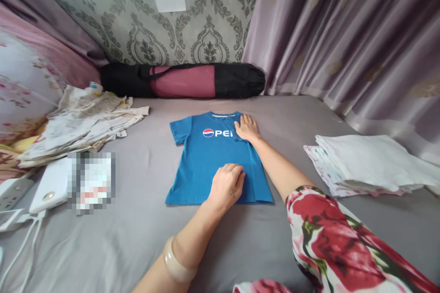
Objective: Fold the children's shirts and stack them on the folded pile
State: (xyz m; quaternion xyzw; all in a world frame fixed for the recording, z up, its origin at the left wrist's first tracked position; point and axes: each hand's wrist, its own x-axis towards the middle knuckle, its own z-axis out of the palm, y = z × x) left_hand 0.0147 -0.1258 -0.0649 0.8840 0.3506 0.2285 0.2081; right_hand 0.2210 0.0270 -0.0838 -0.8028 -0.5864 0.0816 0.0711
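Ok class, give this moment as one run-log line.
blue T-shirt: one sleeve folded inward | left hand: curled over its lower front | right hand: flat at its shoulder

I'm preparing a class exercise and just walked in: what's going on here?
A person has both hands at a blue T-shirt lying on a grey sheet. The right hand lies flat beside the collar, where that side is turned inward over part of the lettering. The left hand, curled, is over the lower front. The opposite sleeve lies spread out.
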